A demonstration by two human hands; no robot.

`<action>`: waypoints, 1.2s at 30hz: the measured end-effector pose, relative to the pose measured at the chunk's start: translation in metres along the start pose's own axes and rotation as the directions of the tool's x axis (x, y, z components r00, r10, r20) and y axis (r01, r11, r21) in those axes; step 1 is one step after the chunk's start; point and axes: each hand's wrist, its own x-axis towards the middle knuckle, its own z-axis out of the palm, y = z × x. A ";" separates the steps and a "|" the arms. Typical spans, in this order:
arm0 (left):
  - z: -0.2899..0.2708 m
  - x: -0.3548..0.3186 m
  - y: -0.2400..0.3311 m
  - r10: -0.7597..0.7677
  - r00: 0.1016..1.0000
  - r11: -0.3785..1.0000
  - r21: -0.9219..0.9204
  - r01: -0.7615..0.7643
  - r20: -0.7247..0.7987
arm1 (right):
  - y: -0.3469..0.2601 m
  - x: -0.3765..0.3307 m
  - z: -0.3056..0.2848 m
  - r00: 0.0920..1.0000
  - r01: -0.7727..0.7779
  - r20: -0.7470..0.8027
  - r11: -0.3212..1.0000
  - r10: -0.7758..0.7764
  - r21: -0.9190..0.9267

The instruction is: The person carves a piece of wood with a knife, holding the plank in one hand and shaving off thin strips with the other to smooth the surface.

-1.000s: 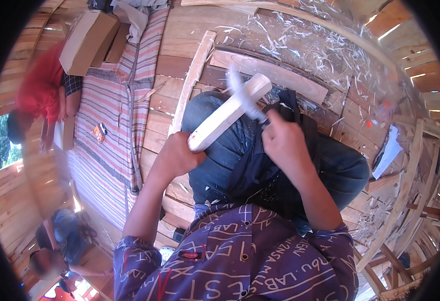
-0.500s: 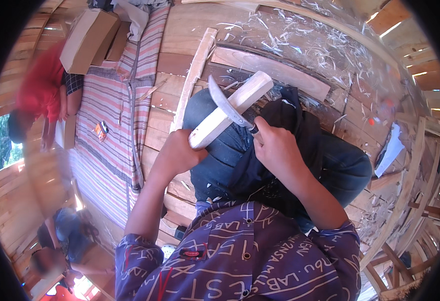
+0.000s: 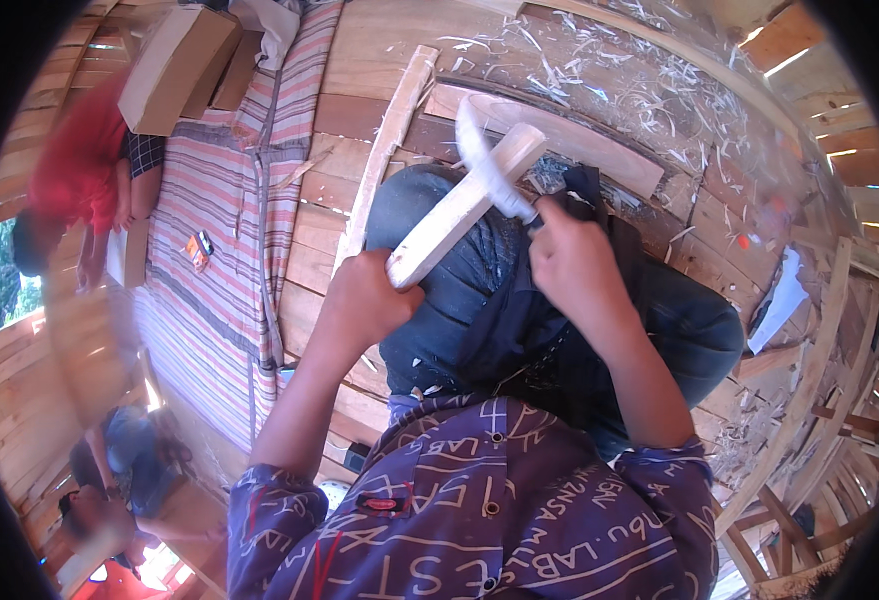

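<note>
While left hand [image 3: 364, 300] curls fingers round pale, squared wooden billet [image 3: 444, 232], right hand [image 3: 576, 258] likewise round curved, grey metal-bladed knife [image 3: 478, 152], likely shaving; next stroke needs firm bracing.

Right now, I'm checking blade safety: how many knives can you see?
1: the curved knife in the right hand, its blade crossing the pale wooden piece. Others may be hidden.

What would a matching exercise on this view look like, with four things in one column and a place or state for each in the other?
1. Left hand
2. Right hand
3. Wood shavings
4. Cardboard box

A. Strewn about at the upper right
B. Holding the curved knife
C. At the upper left
D. Gripping the wooden bar's near end

Pairs: 1-D, 2-B, 3-A, 4-C
</note>
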 end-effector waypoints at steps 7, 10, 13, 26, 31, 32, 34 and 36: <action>-0.002 0.000 0.002 0.009 1.000 1.000 0.005 -0.009 0.009 | 0.009 0.013 -0.006 0.998 -0.022 -0.059 1.000 0.023 0.009; 0.004 0.001 -0.004 0.045 0.999 0.999 0.004 -0.044 -0.014 | -0.005 -0.013 0.014 0.990 0.030 0.140 0.999 -0.033 0.026; 0.003 -0.001 -0.009 0.070 0.998 0.994 -0.078 -0.070 -0.007 | 0.003 -0.002 0.005 0.999 0.049 -0.006 0.998 -0.049 0.035; 0.000 -0.001 -0.004 0.047 0.999 0.998 -0.043 -0.047 -0.008 | -0.002 0.004 0.007 0.990 -0.052 -0.126 0.996 0.061 0.074; 0.000 0.000 -0.009 0.066 0.998 0.993 -0.104 -0.063 0.017 | 0.004 -0.003 0.005 0.997 0.020 -0.068 1.000 -0.021 -0.019; 0.001 0.000 -0.007 0.065 0.998 0.992 -0.106 -0.063 0.020 | 0.007 0.005 0.000 0.991 0.007 -0.135 1.000 -0.005 0.014; 0.000 0.003 -0.004 0.070 0.997 0.993 -0.100 -0.067 0.028 | 0.009 0.007 -0.003 0.995 0.014 -0.094 0.998 -0.020 -0.063; -0.001 0.002 -0.006 0.064 0.998 0.995 -0.078 -0.063 0.009 | -0.004 -0.011 0.010 0.996 0.064 0.062 0.996 -0.060 -0.060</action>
